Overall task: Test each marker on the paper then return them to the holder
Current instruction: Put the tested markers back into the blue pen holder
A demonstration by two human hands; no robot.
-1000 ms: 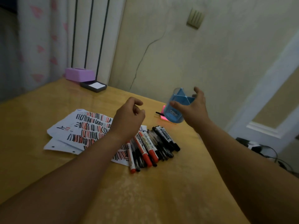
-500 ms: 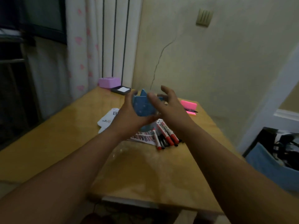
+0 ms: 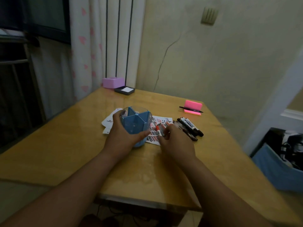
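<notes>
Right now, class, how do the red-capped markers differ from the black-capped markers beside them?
The red-capped markers lie on the scribbled paper; the black-capped markers lie on bare table. The right hand grips the red-capped ones; the black-capped ones go untouched. Both lie flat, outside the blue holder.

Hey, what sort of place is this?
Most likely a room in a home: a yellowish wooden table set in a corner, a white curtain with pink prints, and a cracked cream wall bearing a switch plate.
</notes>
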